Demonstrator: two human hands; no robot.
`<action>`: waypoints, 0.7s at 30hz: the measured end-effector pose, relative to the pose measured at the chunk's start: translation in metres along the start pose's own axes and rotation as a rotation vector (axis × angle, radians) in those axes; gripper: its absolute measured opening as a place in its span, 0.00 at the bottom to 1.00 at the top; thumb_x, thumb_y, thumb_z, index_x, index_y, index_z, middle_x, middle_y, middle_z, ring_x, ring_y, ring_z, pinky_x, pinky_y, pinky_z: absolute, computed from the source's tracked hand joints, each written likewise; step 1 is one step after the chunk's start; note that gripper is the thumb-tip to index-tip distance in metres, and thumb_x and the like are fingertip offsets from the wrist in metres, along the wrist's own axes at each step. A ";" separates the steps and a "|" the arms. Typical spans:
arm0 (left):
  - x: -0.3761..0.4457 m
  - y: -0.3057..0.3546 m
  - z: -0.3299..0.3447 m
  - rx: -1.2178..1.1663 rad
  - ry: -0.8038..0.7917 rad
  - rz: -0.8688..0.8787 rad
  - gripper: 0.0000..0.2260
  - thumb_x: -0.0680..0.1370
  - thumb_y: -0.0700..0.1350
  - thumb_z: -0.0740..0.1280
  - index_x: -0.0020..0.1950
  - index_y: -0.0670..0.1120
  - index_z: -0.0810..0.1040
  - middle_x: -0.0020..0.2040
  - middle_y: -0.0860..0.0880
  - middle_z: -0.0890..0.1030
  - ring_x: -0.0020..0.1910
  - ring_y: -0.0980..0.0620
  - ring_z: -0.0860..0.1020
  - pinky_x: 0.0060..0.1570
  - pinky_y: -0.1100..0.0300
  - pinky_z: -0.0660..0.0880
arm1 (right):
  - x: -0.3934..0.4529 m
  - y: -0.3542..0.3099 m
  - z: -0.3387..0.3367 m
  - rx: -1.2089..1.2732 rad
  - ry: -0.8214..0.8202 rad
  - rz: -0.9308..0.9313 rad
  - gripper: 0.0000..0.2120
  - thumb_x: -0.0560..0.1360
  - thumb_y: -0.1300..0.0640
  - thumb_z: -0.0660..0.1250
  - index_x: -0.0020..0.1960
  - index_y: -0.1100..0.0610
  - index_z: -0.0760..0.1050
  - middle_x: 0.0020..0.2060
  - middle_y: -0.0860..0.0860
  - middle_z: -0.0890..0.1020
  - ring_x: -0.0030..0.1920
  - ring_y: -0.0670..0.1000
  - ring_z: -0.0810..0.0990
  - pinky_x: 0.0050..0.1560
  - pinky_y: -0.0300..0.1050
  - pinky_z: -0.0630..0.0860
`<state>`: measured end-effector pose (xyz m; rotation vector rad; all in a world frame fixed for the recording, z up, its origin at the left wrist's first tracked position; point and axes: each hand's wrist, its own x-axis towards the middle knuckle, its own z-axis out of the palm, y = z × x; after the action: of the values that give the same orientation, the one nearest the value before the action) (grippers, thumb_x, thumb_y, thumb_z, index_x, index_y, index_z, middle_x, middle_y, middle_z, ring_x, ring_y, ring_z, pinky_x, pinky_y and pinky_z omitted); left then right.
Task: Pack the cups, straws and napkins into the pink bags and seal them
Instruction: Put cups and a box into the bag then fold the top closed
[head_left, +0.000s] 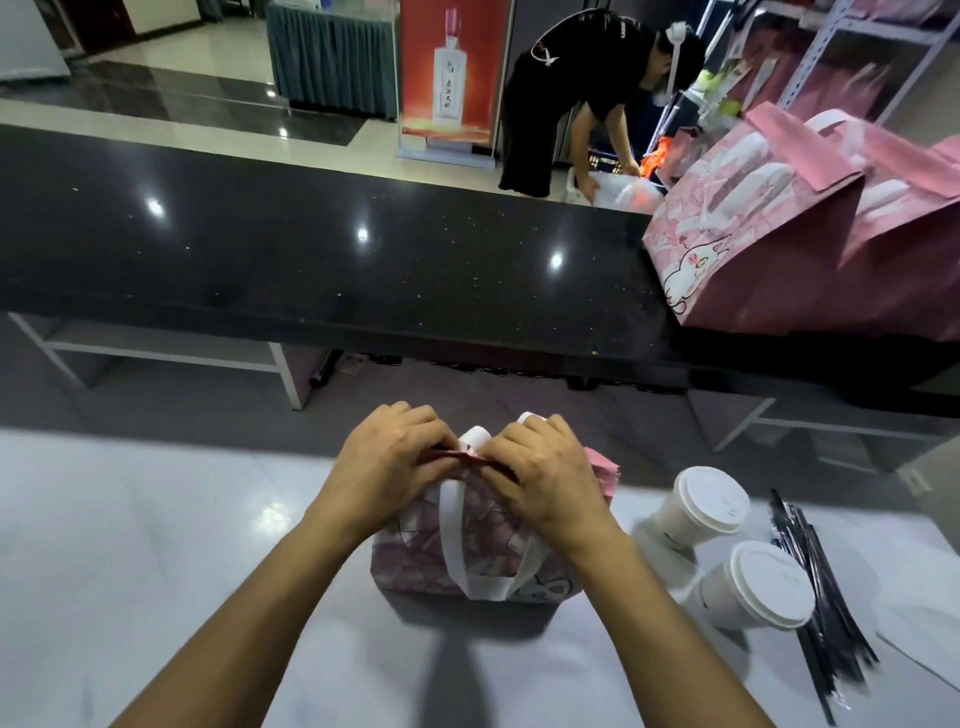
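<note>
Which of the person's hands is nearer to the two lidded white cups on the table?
The right hand. It pinches the top of the pink bag on the side facing the white cups; the left hand grips the same folded top farther from them.

light: dim, from ceiling | glare: white spots on black counter (332, 244) | shadow: under bag (467, 566) | edges: curved, soft
</note>
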<state>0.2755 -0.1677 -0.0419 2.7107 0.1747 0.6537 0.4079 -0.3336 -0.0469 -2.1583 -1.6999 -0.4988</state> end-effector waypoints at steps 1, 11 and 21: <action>-0.001 0.000 -0.002 -0.018 0.000 -0.006 0.06 0.71 0.50 0.77 0.45 0.51 0.83 0.41 0.55 0.80 0.37 0.54 0.73 0.35 0.61 0.69 | -0.001 0.003 -0.002 -0.010 0.000 -0.013 0.10 0.78 0.47 0.65 0.45 0.52 0.80 0.39 0.47 0.81 0.41 0.51 0.75 0.43 0.45 0.66; -0.016 -0.021 -0.011 -0.047 0.012 -0.092 0.07 0.72 0.53 0.74 0.42 0.51 0.83 0.39 0.60 0.75 0.38 0.55 0.73 0.34 0.59 0.72 | -0.056 0.057 -0.033 -0.025 0.039 0.226 0.11 0.73 0.44 0.72 0.40 0.51 0.79 0.36 0.44 0.80 0.36 0.48 0.73 0.41 0.47 0.67; -0.024 -0.029 -0.036 -0.449 -0.083 -0.407 0.06 0.73 0.44 0.75 0.48 0.53 0.87 0.41 0.58 0.85 0.44 0.58 0.83 0.44 0.59 0.83 | -0.075 0.067 -0.051 0.423 -0.046 0.502 0.06 0.73 0.54 0.76 0.45 0.42 0.83 0.40 0.40 0.83 0.42 0.47 0.81 0.44 0.49 0.77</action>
<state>0.2365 -0.1342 -0.0329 2.1764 0.4801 0.3991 0.4531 -0.4370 -0.0414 -2.1628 -1.0872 0.0463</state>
